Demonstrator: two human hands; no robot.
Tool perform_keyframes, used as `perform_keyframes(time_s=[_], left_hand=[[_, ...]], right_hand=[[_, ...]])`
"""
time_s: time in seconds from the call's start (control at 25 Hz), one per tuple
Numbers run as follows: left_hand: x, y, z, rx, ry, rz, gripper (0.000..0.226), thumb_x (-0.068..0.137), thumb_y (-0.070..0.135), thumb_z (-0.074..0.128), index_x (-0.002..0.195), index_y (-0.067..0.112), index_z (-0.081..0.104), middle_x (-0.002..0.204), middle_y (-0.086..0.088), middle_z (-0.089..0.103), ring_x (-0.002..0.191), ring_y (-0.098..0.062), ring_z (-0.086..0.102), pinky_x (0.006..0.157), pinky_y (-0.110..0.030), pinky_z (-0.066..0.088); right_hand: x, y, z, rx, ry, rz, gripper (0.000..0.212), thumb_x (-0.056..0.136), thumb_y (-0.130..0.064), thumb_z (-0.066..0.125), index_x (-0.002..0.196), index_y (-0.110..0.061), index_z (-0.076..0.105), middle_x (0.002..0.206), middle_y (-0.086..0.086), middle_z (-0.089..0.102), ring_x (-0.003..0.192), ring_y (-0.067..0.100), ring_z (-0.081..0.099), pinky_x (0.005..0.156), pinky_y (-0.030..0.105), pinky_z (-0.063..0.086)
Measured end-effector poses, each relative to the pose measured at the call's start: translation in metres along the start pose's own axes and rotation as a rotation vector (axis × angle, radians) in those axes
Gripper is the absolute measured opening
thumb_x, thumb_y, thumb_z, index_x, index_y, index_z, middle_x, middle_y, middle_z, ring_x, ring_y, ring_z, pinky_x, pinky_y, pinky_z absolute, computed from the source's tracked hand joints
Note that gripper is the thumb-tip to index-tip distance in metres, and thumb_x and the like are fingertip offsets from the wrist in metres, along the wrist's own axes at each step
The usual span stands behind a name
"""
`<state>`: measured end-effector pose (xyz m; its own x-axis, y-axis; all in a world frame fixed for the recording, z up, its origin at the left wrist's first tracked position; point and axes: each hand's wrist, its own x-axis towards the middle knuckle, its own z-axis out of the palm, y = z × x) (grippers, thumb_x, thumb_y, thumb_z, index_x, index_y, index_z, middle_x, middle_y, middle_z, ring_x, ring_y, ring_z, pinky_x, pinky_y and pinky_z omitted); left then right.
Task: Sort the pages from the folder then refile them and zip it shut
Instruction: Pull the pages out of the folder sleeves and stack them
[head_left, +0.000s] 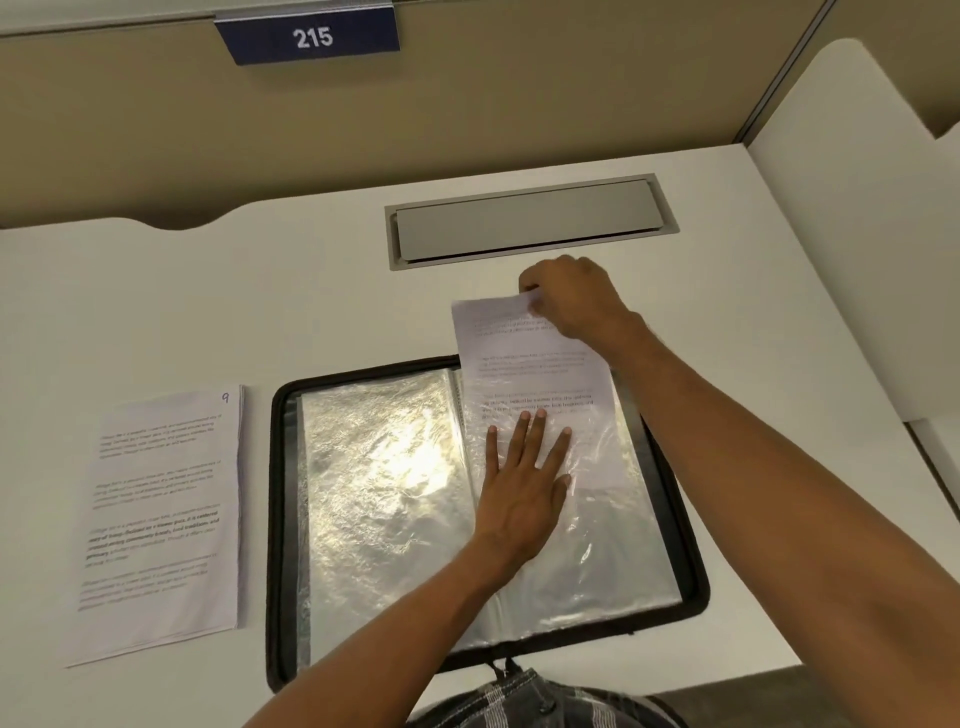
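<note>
A black zip folder (278, 519) lies open on the white desk, its clear plastic sleeves (384, 467) spread left and right. A printed page (524, 353) sticks halfway out of the top of the right-hand sleeve. My right hand (571, 296) pinches the page's top edge beyond the folder. My left hand (524, 478) lies flat with straight fingers on the right sleeve, pressing it down. A stack of printed pages (161, 514), the top one marked 9, lies on the desk left of the folder.
A grey cable hatch (530, 223) is set into the desk behind the folder. A beige partition with a sign reading 215 (311, 37) stands at the back. A white side panel (852, 208) bounds the desk on the right.
</note>
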<state>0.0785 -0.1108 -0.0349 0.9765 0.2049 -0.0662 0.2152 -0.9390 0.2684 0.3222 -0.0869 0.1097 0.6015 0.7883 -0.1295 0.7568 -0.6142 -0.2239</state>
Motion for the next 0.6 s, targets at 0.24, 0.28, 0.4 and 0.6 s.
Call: perform_keyframes(time_s=[0.24, 0.28, 0.4, 0.6], left_hand=[[0.003, 0.002, -0.001, 0.037, -0.011, -0.006, 0.058, 0.111, 0.050, 0.021, 0.166, 0.030, 0.019, 0.175, -0.006, 0.003, 0.161, -0.025, -0.004, 0.125, -0.063, 0.004], [0.002, 0.002, -0.001, 0.040, -0.013, -0.012, 0.058, 0.111, 0.050, 0.021, 0.166, 0.030, 0.018, 0.175, -0.006, 0.003, 0.161, -0.026, -0.004, 0.125, -0.064, 0.004], [0.002, 0.004, 0.000, 0.032, -0.019, -0.011, 0.058, 0.111, 0.050, 0.022, 0.166, 0.032, 0.017, 0.175, -0.006, 0.003, 0.161, -0.026, -0.005, 0.125, -0.065, 0.003], [0.001, -0.004, -0.007, -0.029, -0.001, 0.026, 0.058, 0.109, 0.050, 0.021, 0.165, 0.033, 0.020, 0.174, -0.004, 0.007, 0.161, -0.023, -0.002, 0.126, -0.064, 0.000]], right_hand=[[-0.008, -0.017, -0.063, -0.026, 0.285, -0.084, 0.009, 0.091, -0.011, 0.066, 0.089, -0.017, 0.073, 0.083, 0.004, 0.071, 0.081, 0.027, 0.062, 0.081, 0.034, 0.040], [-0.011, -0.021, -0.071, -0.037, 0.324, -0.089, 0.009, 0.089, -0.011, 0.067, 0.088, -0.017, 0.073, 0.082, 0.004, 0.070, 0.080, 0.027, 0.061, 0.080, 0.034, 0.040], [-0.028, -0.036, -0.096, -0.046, 0.389, -0.094, 0.010, 0.084, -0.010, 0.067, 0.081, -0.019, 0.071, 0.076, 0.001, 0.068, 0.070, 0.022, 0.057, 0.072, 0.034, 0.045], [-0.066, -0.068, -0.126, -0.023, 0.436, -0.100, 0.009, 0.078, -0.012, 0.066, 0.077, -0.021, 0.067, 0.074, -0.004, 0.066, 0.069, 0.015, 0.056, 0.063, 0.036, 0.051]])
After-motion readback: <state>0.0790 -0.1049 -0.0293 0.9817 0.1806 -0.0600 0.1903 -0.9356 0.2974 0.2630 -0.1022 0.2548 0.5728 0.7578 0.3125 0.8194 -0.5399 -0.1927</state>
